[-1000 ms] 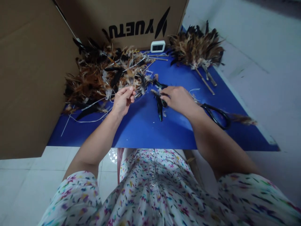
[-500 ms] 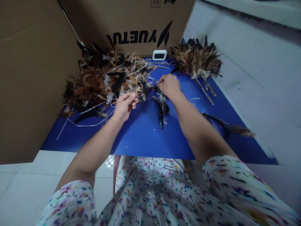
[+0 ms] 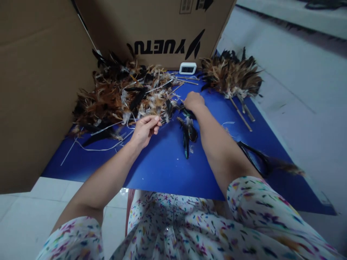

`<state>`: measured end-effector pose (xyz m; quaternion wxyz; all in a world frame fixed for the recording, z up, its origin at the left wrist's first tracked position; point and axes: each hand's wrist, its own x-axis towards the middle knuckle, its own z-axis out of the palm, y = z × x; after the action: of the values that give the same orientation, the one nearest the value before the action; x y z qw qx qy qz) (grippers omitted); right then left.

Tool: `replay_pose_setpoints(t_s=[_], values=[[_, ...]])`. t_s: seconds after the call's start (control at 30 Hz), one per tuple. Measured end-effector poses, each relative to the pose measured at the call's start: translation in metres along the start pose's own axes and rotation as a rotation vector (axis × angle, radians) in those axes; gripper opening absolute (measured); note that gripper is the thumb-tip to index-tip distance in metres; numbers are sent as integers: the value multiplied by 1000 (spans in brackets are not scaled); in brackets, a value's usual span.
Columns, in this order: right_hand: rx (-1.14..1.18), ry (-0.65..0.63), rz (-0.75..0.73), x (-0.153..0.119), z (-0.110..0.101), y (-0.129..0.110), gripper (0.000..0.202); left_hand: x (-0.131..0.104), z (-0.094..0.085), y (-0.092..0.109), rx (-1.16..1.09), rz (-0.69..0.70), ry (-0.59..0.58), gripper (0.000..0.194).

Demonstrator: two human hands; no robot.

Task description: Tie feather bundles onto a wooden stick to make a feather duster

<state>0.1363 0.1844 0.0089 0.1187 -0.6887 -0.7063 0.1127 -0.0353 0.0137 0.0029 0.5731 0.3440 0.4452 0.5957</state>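
My left hand [image 3: 147, 130] is closed in a pinch at the front edge of a big heap of brown and black feathers [image 3: 108, 95]. What lies between its thumb and finger is too small to make out. My right hand [image 3: 194, 101] is curled shut just right of the heap, beside some dark feathers [image 3: 187, 111]; its fingertips are hidden behind the hand. On the blue table [image 3: 168, 162] between my forearms lie a few loose black feathers [image 3: 185, 135]. Thin white string [image 3: 101, 148] trails from the heap to the left of my left wrist.
A cardboard box [image 3: 159, 21] walls off the back, and a cardboard panel [image 3: 35, 90] the left. A white digital clock [image 3: 187, 68] stands near the box. Feather bundles with sticks [image 3: 233, 74] lie at back right. Black-handled scissors [image 3: 255, 157] lie beside my right forearm.
The whole view has shifted slightly. My right hand has turned a little, hiding its fingers more. My left hand keeps its pinch in nearly the same place.
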Motion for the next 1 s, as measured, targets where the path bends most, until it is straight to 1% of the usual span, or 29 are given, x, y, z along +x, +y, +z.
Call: replay_pose_setpoints(t_s=[0.07,0.17,0.23,0.33,0.43,0.5,0.57,0.63,0.7,0.8,0.93,1.0], values=[[24,-7,-23,2,-3,2,35,0,0,-3,3,-11,-17,19],[175,17,-71,2,-14,4,21,0,1,-6,1,-18,-40,20],[329,43,-112,-1,-24,3,16,0,1,-7,6,-20,-39,20],[556,72,-160,-9,-36,1,16,-1,1,-6,14,-23,-30,20],[814,36,-207,-22,-47,0,15,-1,2,-6,11,-24,-33,22],[951,-32,-272,-34,-54,1,16,-1,2,-6,13,-23,-42,22],[1007,-109,-347,-48,-62,1,14,-2,2,-8,18,-23,-54,22],[1032,-177,-386,-64,-68,0,10,-2,3,-9,21,-22,-63,23],[1051,-224,-383,-82,-72,1,7,-2,4,-10,18,-24,-69,24],[1091,-254,-341,-108,-73,6,4,-4,6,-12,1,-28,-98,27],[1143,-315,-283,-143,-68,24,12,-9,10,-15,3,-46,-173,30],[1167,-315,-259,-158,-64,35,18,-11,12,-17,11,-67,-212,31]])
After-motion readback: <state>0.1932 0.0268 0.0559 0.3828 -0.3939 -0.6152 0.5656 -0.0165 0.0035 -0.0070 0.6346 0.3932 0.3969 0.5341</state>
